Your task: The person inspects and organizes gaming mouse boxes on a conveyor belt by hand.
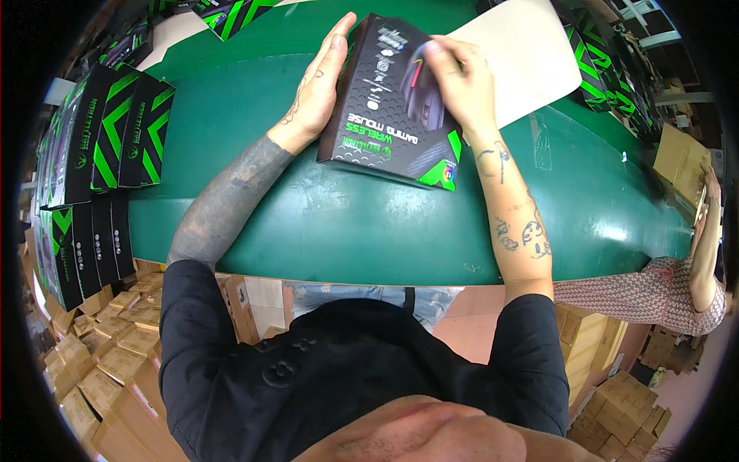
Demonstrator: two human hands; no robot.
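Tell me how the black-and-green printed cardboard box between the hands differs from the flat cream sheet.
The black-and-green printed cardboard box is dark and patterned; the flat cream sheet is pale and plain. The box is thick, with a side wall showing; the sheet looks thin. The left hand is at the box's side and the right hand at its printed face; neither holds the sheet. Both are at the green tabletop.

We identify the central box (396, 104) by its black ground, hexagonal pattern, white and green lettering and bright green corner marking. Its printed mouse (425, 106) is dark with a red streak. We note a green worktop (323, 223), a cream sheet (531, 54), black left-hand boxes (142, 146) with green chevrons, brown cartons (123, 339), our black shirt (346, 369) and a co-worker's reddish-and-pale patterned garment (616, 299).
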